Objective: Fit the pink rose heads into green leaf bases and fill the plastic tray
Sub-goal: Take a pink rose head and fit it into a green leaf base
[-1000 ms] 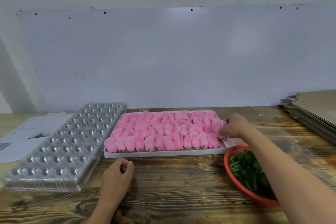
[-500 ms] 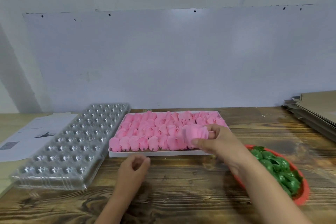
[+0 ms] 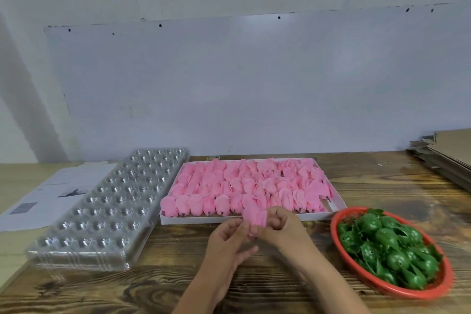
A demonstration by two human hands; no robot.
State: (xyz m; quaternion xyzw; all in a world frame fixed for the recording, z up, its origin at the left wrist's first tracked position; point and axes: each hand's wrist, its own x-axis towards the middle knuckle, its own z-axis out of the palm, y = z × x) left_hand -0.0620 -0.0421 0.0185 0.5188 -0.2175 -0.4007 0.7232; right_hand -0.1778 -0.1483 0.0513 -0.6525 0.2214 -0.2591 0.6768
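One pink rose head [image 3: 254, 217] is held over the wooden table, just in front of the white box [image 3: 337, 208]. My right hand [image 3: 281, 231] grips it from the right, and my left hand [image 3: 229, 239] pinches its lower end from the left. The white box holds several rows of pink rose heads [image 3: 244, 186]. A red bowl [image 3: 397, 290] at the right is piled with green leaf bases [image 3: 387, 242]. The clear plastic tray [image 3: 109, 206], with rows of bare cups, lies at the left.
Printed paper sheets [image 3: 48, 191] lie left of the plastic tray. A stack of cardboard sheets [image 3: 448, 153] sits at the far right. A pale wall [image 3: 229, 84] rises behind the wooden table [image 3: 254, 288].
My right hand lifted a rose head out of the box's right end and brought it toward me. My left hand rose from the table and met it at the flower.
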